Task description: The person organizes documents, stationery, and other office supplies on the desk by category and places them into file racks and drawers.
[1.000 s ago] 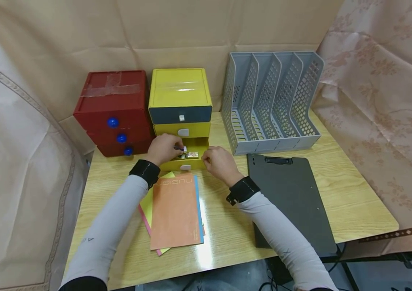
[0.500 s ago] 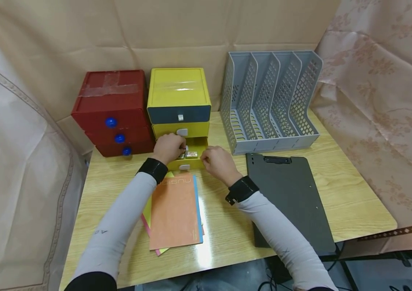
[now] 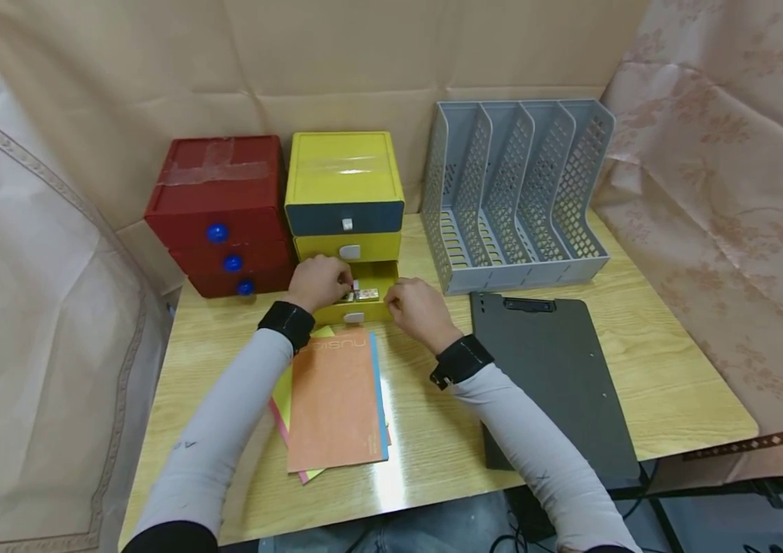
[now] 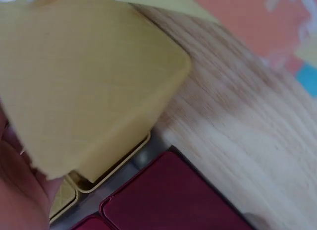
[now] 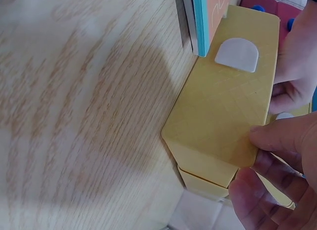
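Observation:
The bottom yellow drawer (image 3: 329,315) of the small cabinet (image 3: 343,165) is pulled out. Inside its left part my left hand (image 3: 320,283) reaches down with bent fingers, its fingertips right at some small items; I cannot tell whether it pinches one. A small pale, patterned packet (image 3: 367,295) lies in the drawer beside those fingertips, with a little white-topped piece (image 3: 355,285) close by. My right hand (image 3: 420,311) pinches the drawer's right front corner; in the right wrist view its thumb (image 5: 267,136) lies on the drawer front. The left wrist view shows the drawer's left side, with that hand's fingers mostly hidden.
A red cabinet (image 3: 218,207) with blue knobs stands to the left. Orange, yellow and blue-edged booklets (image 3: 336,407) lie before the drawer. At right are a grey file rack (image 3: 529,276) and a black clipboard (image 3: 557,369) on the wooden table (image 3: 681,384).
My left hand has shifted slightly right, deeper over the small items; a dark-blue piece seen at its fingertips earlier is now hidden. My right hand stays at the drawer corner.

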Demonstrator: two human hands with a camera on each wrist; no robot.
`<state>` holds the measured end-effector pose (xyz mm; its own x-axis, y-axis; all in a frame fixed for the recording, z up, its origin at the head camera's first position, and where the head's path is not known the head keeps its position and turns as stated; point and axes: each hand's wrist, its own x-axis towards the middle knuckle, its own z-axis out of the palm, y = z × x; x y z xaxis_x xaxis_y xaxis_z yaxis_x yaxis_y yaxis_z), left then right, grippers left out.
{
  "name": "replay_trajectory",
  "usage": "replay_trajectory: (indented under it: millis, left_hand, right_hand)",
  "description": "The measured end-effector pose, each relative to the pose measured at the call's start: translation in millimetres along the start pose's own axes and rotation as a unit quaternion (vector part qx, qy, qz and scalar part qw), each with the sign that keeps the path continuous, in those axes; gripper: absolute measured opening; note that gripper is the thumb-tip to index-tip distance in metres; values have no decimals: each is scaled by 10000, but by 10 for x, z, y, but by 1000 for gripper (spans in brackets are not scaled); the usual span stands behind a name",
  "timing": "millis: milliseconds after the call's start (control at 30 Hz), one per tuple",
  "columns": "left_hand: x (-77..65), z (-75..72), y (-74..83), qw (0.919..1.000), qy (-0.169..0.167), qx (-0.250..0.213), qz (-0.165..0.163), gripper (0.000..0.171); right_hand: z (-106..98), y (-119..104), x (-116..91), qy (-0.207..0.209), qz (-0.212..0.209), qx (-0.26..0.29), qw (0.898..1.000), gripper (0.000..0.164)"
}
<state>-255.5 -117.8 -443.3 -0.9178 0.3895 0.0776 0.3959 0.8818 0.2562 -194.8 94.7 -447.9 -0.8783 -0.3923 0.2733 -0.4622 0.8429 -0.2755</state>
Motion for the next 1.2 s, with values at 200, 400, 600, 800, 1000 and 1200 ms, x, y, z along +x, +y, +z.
replay_trajectory:
  millis: [200, 400, 600, 800, 1000, 1200]
  left_hand:
    - [-85, -143, 38, 9995, -146, -268, -98, 13]
    - [-278, -314, 50, 9994, -184, -295, -38, 15]
    - [-582, -475, 1, 9988, 119, -473, -82, 16]
    - [-863, -581, -115, 9962, 517, -631, -294, 12]
    - [-1219, -631, -243, 9945, 520, -740, -525, 20]
    - [-1787, -569, -423, 9921, 473, -771, -866, 25]
  right_hand:
    - [-21, 12, -7, 8, 23, 84, 10000, 14]
    - [28, 29, -32, 83, 86, 139, 9998, 11]
    - [22, 27, -20, 73, 60, 286, 9995, 12]
    - [-23, 60, 29, 124, 150, 247, 9995, 12]
    - [-50, 65, 45, 101, 172, 302, 9993, 12]
    - [-30, 31, 8, 61, 151, 297, 9994, 12]
